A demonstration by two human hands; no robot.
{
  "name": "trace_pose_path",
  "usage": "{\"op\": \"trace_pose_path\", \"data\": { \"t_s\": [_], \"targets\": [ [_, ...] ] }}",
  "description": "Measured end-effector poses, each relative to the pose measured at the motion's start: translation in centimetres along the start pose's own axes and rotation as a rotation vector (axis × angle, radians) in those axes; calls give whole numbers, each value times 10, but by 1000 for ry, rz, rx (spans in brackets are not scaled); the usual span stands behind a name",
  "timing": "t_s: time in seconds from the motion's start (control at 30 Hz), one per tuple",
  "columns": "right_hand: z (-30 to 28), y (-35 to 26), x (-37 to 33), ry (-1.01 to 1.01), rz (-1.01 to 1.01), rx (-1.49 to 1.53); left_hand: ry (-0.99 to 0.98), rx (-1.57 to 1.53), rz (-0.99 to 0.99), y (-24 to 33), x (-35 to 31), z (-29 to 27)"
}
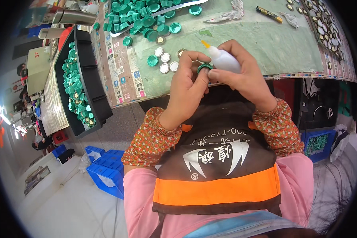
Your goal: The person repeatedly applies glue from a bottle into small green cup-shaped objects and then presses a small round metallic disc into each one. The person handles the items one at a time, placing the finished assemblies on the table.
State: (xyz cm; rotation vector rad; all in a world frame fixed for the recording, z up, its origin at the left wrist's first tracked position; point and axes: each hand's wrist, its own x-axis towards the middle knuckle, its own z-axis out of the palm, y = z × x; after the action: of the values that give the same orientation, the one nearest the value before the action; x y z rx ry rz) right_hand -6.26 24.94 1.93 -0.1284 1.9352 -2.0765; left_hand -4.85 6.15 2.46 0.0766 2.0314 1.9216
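Big green tabletop (273, 43) up top, its near edge running just beyond the hands. Hanging off its left edge, a long black tray (92, 85) loaded with green caps (73, 79). Beyond the hands, a pale tray (162, 14) heaped with more green caps; at the tabletop's far right, a sheet of round liners (325, 27). Open green surface lies right of the hands. Left hand (186, 89), grip pinching a small green cap (204, 67) just over the tabletop's near edge. Right hand (242, 75), grip wrapped around a white glue bottle (222, 58), yellow nozzle pointing away. Loose white discs (164, 62) sit just left.
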Motion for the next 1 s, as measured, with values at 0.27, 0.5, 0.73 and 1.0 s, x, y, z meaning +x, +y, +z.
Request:
{"op": "trace_pose_path", "data": {
  "t_s": [0.27,0.5,0.73,1.0],
  "targets": [
    [13,11,-1,-14,61,98,-197,-558,-285,-14,-21,-21],
    [23,16,-8,64,-8,-135,-165,-614,-275,-31,-31,-22],
    [13,3,-18,-12,-216,-208,-144,-872,-265,-38,-35,-39],
    [7,-1,-38,-46,-472,-458,-132,-971,-232,-37,-39,-43]
  ]
}}
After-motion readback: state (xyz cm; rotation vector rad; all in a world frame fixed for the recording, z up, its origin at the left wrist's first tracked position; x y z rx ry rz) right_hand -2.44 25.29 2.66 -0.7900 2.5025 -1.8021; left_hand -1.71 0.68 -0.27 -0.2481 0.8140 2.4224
